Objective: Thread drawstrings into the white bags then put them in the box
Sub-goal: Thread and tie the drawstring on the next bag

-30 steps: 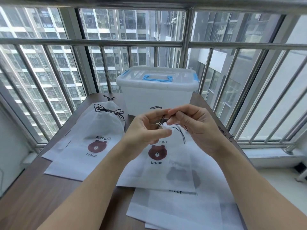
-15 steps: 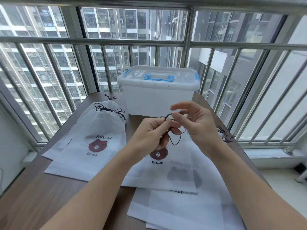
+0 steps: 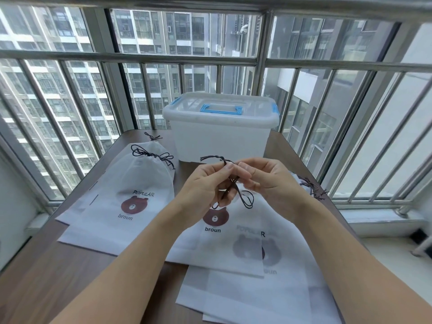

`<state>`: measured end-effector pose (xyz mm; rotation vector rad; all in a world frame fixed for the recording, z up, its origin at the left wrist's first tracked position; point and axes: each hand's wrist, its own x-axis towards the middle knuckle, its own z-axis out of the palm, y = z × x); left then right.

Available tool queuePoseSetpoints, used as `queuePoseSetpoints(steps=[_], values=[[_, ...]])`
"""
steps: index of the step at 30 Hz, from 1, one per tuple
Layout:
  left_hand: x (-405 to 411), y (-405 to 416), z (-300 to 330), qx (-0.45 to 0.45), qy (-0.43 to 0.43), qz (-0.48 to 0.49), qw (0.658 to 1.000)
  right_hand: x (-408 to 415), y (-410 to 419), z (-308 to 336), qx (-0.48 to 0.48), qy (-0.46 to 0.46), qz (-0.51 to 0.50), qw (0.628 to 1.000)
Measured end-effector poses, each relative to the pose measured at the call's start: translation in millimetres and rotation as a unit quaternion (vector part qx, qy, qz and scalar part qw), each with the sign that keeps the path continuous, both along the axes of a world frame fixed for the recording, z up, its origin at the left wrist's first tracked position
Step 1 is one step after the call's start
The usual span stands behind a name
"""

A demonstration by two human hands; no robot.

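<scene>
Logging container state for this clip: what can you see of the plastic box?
The plastic box is a translucent white tub with a lid closed on top, a blue handle lying flat in the lid and blue latches at both ends. It stands upright at the table's far edge by the railing. Neither hand touches it; its contents cannot be made out.

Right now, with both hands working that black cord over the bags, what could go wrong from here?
1. The drawstring, pinched between the left hand and the right hand, loops loosely and could snarl.
2. The spare cords sit near the table's right edge and might get knocked off.
3. The box has its lid on, so finished bags cannot go in yet.
</scene>
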<state>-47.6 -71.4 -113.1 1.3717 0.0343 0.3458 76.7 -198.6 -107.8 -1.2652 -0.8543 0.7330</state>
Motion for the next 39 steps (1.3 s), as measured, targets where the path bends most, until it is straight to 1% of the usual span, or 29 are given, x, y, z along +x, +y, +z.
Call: queuePoseSetpoints(steps=[5,9,12,14,16,18,21,25,30,33,37,39], values=[[-1.0,-0.2,-0.1,0.011,-0.006,-0.007,1.0,-4.1,0.4,1.3,0.022,0.047,0.015,0.999],[-0.6,-0.3,-1.0,0.019,-0.004,-0.008,1.0,-3.1,-0.9,3.1,0.019,0.039,0.015,0.999],[2.1,-2.6,-2.9,0.013,-0.004,0.014,1.0,-1.1,3.1,1.1,0.0,0.022,-0.039,0.999],[4.0,-2.6,-2.2,0.007,0.0,0.046,0.999,2.2,5.3,0.3,0.018,0.016,-0.094,0.995],[4.8,-1.2,-1.9,0.032,0.004,0.079,0.996,5.5,5.2,1.9,0.038,0.024,-0.127,0.991],[4.3,-0.1,-3.1,0.069,0.008,0.105,0.992,5.7,4.8,4.0,0.051,0.06,-0.132,0.988],[4.4,0.1,-6.1,0.132,0.014,0.129,0.983,4.1,5.7,4.7,0.041,0.081,-0.151,0.984],[4.3,0.6,-6.8,0.159,0.019,0.137,0.977,3.3,4.9,5.5,0.043,0.099,-0.145,0.984],[5.7,2.5,-5.2,0.126,0.017,0.158,0.979,3.2,4.6,5.2,0.047,0.096,-0.133,0.985],[5.6,3.3,-4.5,0.095,0.025,0.144,0.985,3.2,4.2,5.0,0.049,0.096,-0.121,0.987],[2.0,4.9,2.4,0.006,0.052,0.101,0.994,2.0,1.4,5.8,0.078,0.114,-0.053,0.989],[1.0,8.5,5.6,-0.052,0.067,0.086,0.993,3.3,-2.5,7.1,0.082,0.101,-0.004,0.991]])
